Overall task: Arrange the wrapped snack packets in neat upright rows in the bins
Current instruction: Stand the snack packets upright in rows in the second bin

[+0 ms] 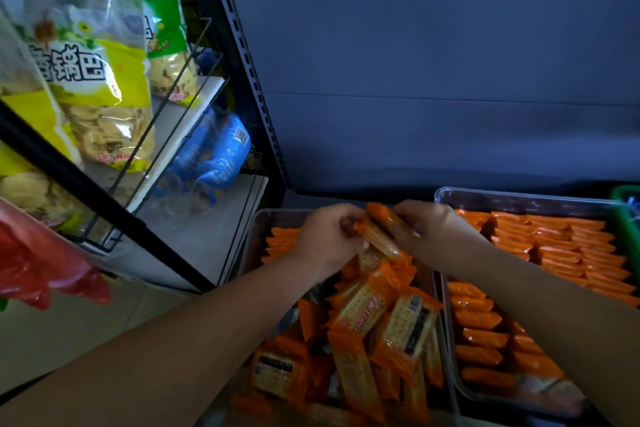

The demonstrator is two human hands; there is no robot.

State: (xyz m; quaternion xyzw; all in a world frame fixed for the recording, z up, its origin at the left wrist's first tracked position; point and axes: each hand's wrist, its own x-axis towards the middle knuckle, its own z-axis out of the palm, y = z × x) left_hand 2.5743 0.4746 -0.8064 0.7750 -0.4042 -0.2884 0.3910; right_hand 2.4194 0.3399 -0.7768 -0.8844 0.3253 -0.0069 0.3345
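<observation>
I see the orange cracker packets (379, 242) pinched by both my left grip (329, 239) and right grip (433, 232), above the left clear bin (257, 218), which holds loose packets (367, 308). The right clear bin (519, 197) holds upright rows (571, 246). Yellow snack bags (104, 97) hang at far left.

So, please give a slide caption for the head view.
Left hand and right hand hold orange packets over a jumbled bin.

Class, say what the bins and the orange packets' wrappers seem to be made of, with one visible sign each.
Bins: probably clear rigid plastic, smooth; the walls are see-through with a pale rounded rim. Orange packets: likely thin glossy plastic film; it shines, crinkles, and shows crackers through clear panels.
</observation>
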